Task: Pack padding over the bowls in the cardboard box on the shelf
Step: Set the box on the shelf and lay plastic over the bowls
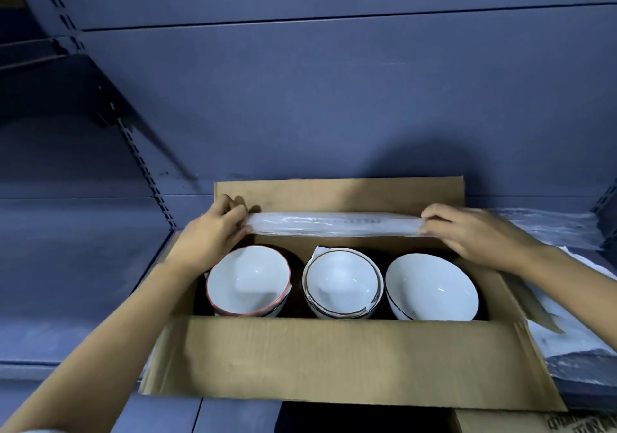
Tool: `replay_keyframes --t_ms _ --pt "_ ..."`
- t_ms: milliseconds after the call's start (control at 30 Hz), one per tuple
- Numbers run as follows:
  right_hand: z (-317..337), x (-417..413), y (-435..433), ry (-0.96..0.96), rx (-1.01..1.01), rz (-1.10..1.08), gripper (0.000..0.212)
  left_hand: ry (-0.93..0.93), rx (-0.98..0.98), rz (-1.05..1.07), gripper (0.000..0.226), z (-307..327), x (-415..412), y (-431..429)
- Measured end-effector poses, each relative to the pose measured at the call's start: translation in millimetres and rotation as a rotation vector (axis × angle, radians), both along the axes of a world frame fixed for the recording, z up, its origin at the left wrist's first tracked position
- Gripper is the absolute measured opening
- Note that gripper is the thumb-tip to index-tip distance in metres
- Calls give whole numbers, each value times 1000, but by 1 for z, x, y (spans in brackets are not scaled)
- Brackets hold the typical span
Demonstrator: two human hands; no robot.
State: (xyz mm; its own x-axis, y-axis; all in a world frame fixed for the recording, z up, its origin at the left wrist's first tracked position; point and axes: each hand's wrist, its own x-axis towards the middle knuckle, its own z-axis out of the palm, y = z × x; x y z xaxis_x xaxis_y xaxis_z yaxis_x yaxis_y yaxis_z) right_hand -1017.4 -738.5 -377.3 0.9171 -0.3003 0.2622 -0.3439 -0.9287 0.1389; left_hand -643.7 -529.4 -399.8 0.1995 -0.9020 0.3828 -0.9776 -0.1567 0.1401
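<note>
Hands, left hand (213,229) and right hand (474,232), pinch opposite ends of a long translucent white padding sheet (334,225) at frame centre, stretched flat, likely to lower over three white ceramic bowls (342,284) uncovered below in the open brown cardboard box (334,355).

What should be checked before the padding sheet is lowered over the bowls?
1. Left hand grips one end of the padding sheet: ok.
2. Right hand grips the other end: ok.
3. Sheet spans the cardboard box opening along its length: ok.
4. Three bowl stacks, left, middle, right, sit below the box rim: ok.
5. Flaps folded clear of the opening: ok.
6. Sheet deep enough to cover every bowl: cannot tell, it is seen edge-on.
</note>
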Motion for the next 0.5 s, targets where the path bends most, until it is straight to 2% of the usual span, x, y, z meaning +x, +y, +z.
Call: replay_keyframes --t_ms 100,167,267,333,500 --pt "-11 -1 -9 72 31 24 28 -106 54 13 19 -12 0 -2" --pt "-20 0 -6 127 -23 -21 25 -186 18 10 7 -10 -1 -4" --pt "-21 4 6 160 4 -151 45 -348 26 37 26 -8 -5 -5" --pt "-20 7 15 210 4 -200 49 -440 55 77 13 -8 -13 -3" --pt "-20 12 22 112 60 -315 53 -347 216 246 32 -14 -14 2"
